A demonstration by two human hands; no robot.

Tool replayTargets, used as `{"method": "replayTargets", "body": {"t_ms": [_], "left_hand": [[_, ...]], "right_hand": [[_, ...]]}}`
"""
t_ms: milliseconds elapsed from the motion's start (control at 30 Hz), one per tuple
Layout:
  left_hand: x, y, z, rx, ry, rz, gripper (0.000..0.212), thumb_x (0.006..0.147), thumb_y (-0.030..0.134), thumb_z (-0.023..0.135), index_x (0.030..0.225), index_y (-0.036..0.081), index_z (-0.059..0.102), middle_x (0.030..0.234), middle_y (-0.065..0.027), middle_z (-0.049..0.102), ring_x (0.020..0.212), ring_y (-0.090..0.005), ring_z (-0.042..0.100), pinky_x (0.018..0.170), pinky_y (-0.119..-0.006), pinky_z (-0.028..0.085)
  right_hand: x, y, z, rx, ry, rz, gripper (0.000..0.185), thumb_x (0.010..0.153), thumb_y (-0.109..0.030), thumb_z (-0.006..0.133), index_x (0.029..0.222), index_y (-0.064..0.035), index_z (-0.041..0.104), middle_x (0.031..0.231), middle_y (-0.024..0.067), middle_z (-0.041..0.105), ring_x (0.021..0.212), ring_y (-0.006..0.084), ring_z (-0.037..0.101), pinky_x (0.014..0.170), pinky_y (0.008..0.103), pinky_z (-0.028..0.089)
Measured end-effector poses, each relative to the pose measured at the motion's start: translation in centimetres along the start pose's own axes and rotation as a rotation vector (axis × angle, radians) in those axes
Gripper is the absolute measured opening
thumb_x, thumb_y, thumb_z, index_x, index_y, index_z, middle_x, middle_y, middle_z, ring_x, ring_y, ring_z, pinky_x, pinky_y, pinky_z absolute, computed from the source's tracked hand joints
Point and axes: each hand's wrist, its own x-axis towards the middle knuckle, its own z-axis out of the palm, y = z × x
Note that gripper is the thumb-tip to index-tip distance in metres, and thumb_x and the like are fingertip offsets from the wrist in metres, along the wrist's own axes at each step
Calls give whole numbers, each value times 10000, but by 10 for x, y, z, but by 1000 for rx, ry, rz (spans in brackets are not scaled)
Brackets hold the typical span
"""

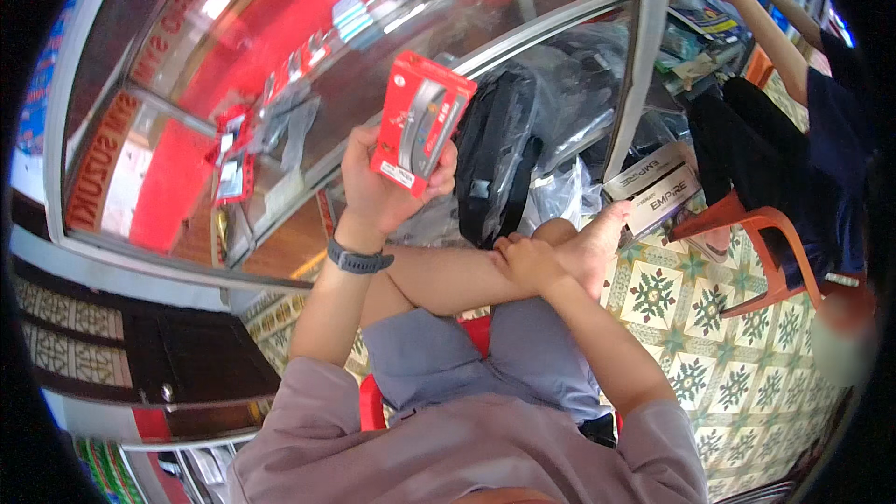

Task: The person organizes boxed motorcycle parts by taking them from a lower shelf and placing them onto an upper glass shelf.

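My left hand (371, 182) holds up a flat red cardboard box (423, 119) by its lower end, fingers and thumb on opposite edges. The box is tilted, and its front bears print with a grey curved panel and a white sticker. A dark watch (357, 259) sits on the left wrist. My right hand (528, 259) lies over my crossed lower leg (448, 276), near the ankle, with no object visible in it. Beyond the box, slightly to its right, stands a black bag (493, 147) partly wrapped in clear plastic.
A glass display case (322, 182) with red packets (234, 154) curves along the left and front. Printed cartons (651, 189) stand by my bare foot. At right, another person in dark clothes (833, 147) is by an orange plastic chair (777, 231) on patterned floor tiles (689, 378).
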Motion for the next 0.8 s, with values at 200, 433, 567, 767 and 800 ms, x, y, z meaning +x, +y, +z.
{"method": "replayTargets", "body": {"t_ms": [200,433,567,767,800], "left_hand": [[-91,-45,-40,-397,280,53,552,822,460,377,1153,36,503,931,-101,488,748,-193,422,633,-296,355],[-176,-129,-91,-707,533,149,580,853,443,373,1249,32,479,1118,-177,548,884,-269,531,729,-364,446],[-196,-175,-108,-963,355,120,561,874,418,414,1282,35,459,1174,-186,548,943,-287,573,822,-424,466],[-196,-177,-104,-890,228,122,535,881,390,410,1264,21,466,1183,-179,560,993,-304,585,905,-479,446],[-197,-175,-106,-904,208,146,535,881,390,410,1264,21,466,1183,-179,560,993,-304,585,905,-479,446]], "right_hand": [[1,-8,-10,18,8,7,329,905,-351,439,944,-65,598,907,170,634,754,366,633,655,472,509],[11,-22,-8,-41,62,-14,245,885,-257,515,1013,-74,614,916,156,652,740,328,640,640,435,507],[17,-25,-16,315,213,36,194,852,-86,597,1039,-36,608,861,117,662,696,185,639,610,300,498],[86,-136,-101,157,432,-378,110,811,-1,615,920,15,627,839,126,652,664,189,611,615,278,479],[104,-162,-116,108,437,-458,112,803,3,620,914,17,625,834,128,649,654,193,607,613,280,479]]}}
